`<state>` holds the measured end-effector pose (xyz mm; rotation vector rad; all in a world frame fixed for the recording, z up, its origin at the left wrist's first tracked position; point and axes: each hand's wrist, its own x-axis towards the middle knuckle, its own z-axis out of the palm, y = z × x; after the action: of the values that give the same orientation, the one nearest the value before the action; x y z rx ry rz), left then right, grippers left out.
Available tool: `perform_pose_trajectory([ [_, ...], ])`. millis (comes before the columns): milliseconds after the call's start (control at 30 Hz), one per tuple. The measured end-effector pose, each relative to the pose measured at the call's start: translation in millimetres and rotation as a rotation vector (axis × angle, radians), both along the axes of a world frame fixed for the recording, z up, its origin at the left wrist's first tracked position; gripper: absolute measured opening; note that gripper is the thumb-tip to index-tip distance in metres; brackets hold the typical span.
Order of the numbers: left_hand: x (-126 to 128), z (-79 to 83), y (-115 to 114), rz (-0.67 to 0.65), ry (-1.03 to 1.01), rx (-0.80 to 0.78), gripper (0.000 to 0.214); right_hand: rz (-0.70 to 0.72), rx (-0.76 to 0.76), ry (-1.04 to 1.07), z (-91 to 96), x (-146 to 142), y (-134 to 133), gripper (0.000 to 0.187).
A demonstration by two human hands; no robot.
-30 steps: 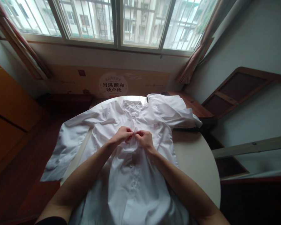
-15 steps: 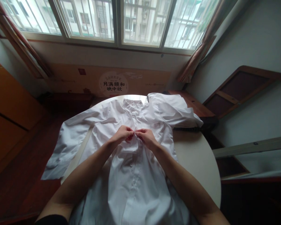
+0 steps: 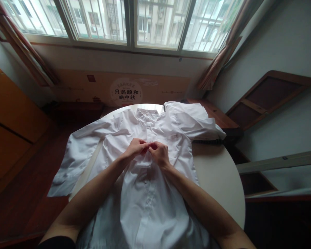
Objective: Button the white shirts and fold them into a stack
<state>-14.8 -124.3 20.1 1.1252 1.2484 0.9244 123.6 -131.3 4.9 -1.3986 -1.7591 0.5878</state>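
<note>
White shirt (image 3: pixel 134 199) lies spread over a pale tabletop (image 3: pixel 220 180), center to lower center of the frame, as left hand (image 3: pixel 136 148) and right hand (image 3: pixel 159 152), close together, pinch its front at mid-frame.

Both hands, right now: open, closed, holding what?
Left hand: closed, pinching the white shirt at its front.
Right hand: closed, pinching the white shirt beside the left hand.
</note>
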Motion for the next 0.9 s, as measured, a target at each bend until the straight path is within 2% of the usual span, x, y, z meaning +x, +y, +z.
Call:
perform_pose_trajectory([
  [100,1,-1.4,0,0.023,-0.001,0.011,0.026,0.002,0.006,0.024,-2.7,0,-1,0.011],
  [367,7,-10.1,0,0.167,-0.124,0.005,0.006,0.018,-0.027,0.139,-6.3,-2,-1,0.013],
  [567,4,-11.2,5,0.168,-0.246,-0.002,0.022,0.014,-0.151,0.450,-11.0,3,7,0.021],
  [767,4,-14.9,4,0.194,-0.170,0.028,0.023,0.039,-0.220,0.506,-15.2,3,8,0.023],
  [900,4,-19.6,6,0.217,-0.032,0.179,0.021,0.045,-0.265,0.562,-14.6,3,9,0.023],
])
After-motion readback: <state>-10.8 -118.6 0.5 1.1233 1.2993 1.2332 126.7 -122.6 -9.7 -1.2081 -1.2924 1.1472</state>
